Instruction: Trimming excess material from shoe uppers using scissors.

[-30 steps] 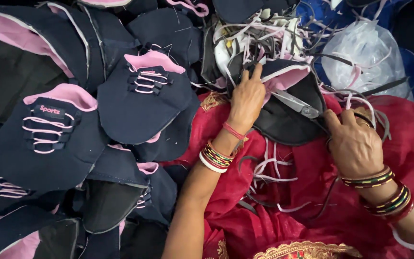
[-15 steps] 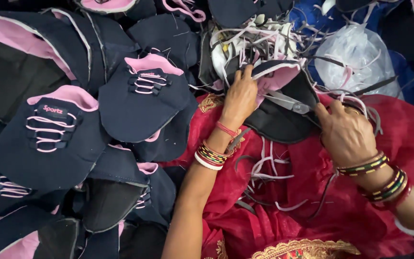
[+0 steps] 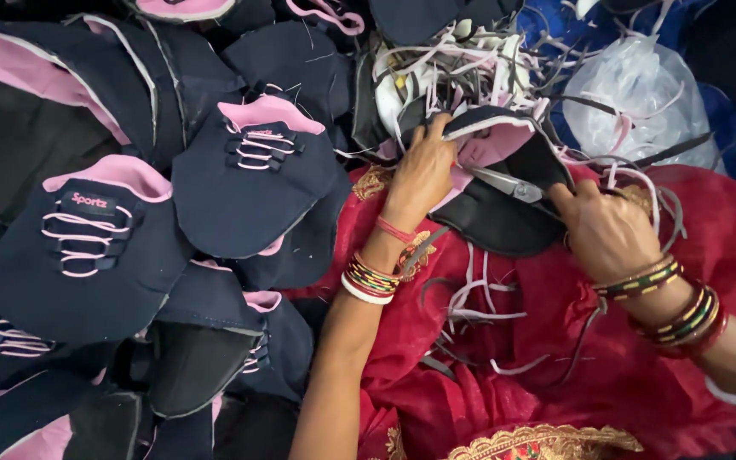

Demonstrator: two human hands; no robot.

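Shoe upper [image 3: 504, 183] in dark navy with a pink lining, sitting on the lap at about 1 o'clock from frame centre, on top of the red cloth [image 3: 572, 366]. Left hand [image 3: 423, 170] is closed on its upper-left edge, fingers curled over the rim by the pink lining. Right hand [image 3: 611, 230] is wrapped around a pair of small metal snips [image 3: 508, 183], blades pointing toward 9 o'clock and lying right on the piece.

My take on handling: it looks light and floppy, fabric with a bit of foam, so it'll fold if you only pinch one corner. Holding it near the edge being trimmed, the way the left hand has it, seems the sensible spot since it keeps that rim taut. Not fragile or slippery, I'd guess, but the loose threads could snag.

Around it: a tangle of pink and white trimmings [image 3: 462, 68] at 12 o'clock, a clear plastic bag [image 3: 641, 94] at 2 o'clock, and a big heap of finished uppers [image 3: 249, 175] with pink laces filling everything from 7 to 11 o'clock.
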